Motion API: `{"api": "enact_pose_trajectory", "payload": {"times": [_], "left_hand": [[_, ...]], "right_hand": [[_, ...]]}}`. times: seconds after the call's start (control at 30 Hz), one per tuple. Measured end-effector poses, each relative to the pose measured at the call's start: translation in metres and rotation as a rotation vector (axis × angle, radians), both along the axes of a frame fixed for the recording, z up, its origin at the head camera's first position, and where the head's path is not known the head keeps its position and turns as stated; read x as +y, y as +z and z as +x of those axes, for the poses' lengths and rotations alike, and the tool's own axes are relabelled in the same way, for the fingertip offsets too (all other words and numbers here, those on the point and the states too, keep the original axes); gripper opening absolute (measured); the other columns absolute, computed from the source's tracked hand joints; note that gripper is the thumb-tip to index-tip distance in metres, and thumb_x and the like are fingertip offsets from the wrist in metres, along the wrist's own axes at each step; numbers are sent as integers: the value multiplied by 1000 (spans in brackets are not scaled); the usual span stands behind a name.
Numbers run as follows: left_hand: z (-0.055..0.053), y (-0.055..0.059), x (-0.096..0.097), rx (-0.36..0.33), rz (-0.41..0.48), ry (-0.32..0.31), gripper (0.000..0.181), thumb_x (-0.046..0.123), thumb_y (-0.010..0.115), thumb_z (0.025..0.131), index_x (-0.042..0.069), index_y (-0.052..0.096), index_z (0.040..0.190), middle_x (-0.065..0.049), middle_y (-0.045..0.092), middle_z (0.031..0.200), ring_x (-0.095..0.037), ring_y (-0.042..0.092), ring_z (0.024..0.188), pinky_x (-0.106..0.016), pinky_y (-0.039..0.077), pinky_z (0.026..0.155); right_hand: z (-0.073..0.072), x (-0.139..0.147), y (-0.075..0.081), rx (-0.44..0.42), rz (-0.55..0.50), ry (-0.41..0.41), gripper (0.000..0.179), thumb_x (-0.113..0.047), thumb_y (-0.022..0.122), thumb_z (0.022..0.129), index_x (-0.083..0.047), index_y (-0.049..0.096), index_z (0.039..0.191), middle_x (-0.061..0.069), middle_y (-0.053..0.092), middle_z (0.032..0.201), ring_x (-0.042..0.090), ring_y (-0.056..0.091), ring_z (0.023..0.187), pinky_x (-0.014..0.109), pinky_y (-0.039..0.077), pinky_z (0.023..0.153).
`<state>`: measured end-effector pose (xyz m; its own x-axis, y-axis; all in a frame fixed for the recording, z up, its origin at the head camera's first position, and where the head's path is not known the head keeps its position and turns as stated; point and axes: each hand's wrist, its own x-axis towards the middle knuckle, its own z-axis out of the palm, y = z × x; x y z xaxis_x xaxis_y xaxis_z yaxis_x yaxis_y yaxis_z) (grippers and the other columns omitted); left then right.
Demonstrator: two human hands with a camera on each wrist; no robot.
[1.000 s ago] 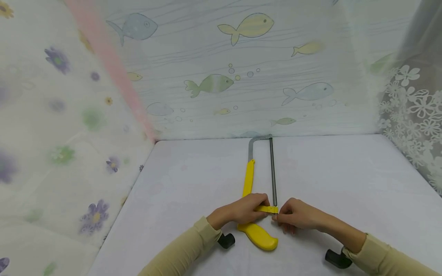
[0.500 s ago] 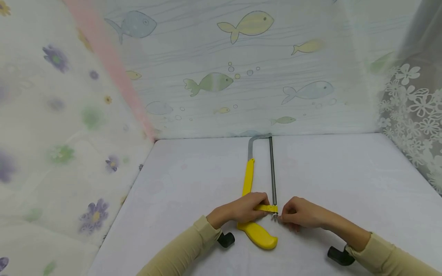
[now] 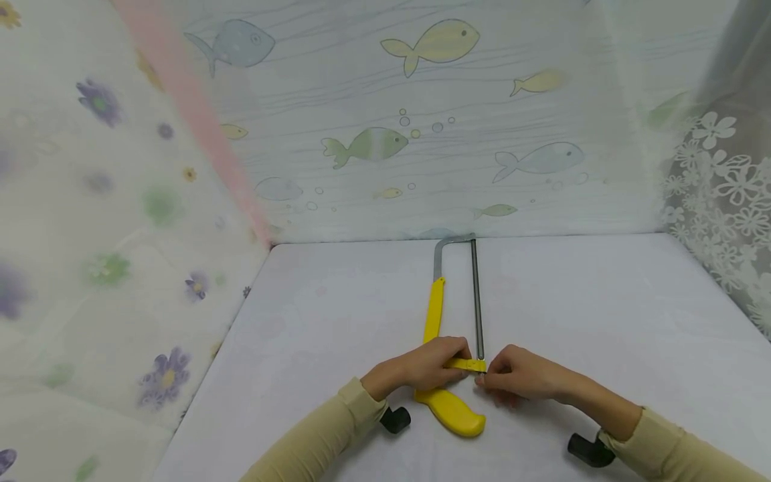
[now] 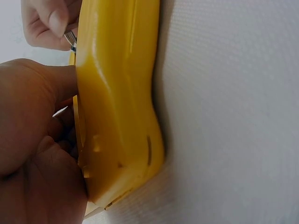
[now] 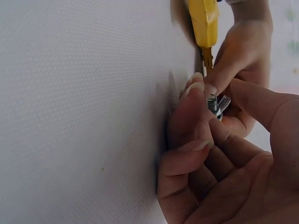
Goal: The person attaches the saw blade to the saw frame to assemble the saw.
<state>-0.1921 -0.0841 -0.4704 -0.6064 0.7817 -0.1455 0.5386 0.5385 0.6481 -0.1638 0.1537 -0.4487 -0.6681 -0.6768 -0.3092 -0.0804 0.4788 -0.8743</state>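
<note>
A hacksaw (image 3: 433,311) with a yellow handle and grey metal front lies on the white table, its dark blade (image 3: 478,301) on the right side. My left hand (image 3: 427,365) grips the yellow frame just ahead of the handle (image 4: 117,107). At the near end of the blade, the thumb and fingers of my right hand (image 3: 530,376) pinch the wing nut (image 5: 224,103) on its threaded bolt. In the head view those fingers largely cover the nut. The left wrist view shows a bit of its metal (image 4: 70,37) beside the right fingertips.
White cloth covers the table (image 3: 602,301). Behind it hangs a fish-print curtain (image 3: 361,100), with a flowered sheet (image 3: 120,234) along the left and lace (image 3: 729,181) at the right. Black wrist camera mounts (image 3: 590,450) sit under both forearms.
Half a second ago my right hand was slightly off to the right, leaving the wing nut exposed. It has come back left onto the nut. The left hand and hacksaw stay put.
</note>
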Motion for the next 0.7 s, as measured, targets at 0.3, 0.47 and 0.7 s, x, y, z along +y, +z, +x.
{"api": "enact_pose_trajectory", "payload": {"times": [0.3,0.47,0.7], "left_hand": [[0,0,0,1,-7,6,13,15,64,102,13,58,114,7,61,106,-3,52,93,-16,45,87],[0,-1,0,5,-6,3,14,15,64,102,13,57,114,7,61,106,-3,52,93,-15,45,87],[0,-1,0,7,-7,1,14,16,64,103,14,57,115,8,61,106,-3,52,94,-15,44,88]], "right_hand": [[1,-3,0,-10,2,-36,35,-28,63,103,-4,74,81,9,67,67,15,54,55,23,40,50],[1,-3,0,-16,3,-41,33,-28,62,103,-5,75,82,9,67,67,15,53,55,22,39,49],[0,-1,1,-4,10,-28,32,-27,64,102,-5,75,81,7,67,67,14,52,55,22,38,49]]}}
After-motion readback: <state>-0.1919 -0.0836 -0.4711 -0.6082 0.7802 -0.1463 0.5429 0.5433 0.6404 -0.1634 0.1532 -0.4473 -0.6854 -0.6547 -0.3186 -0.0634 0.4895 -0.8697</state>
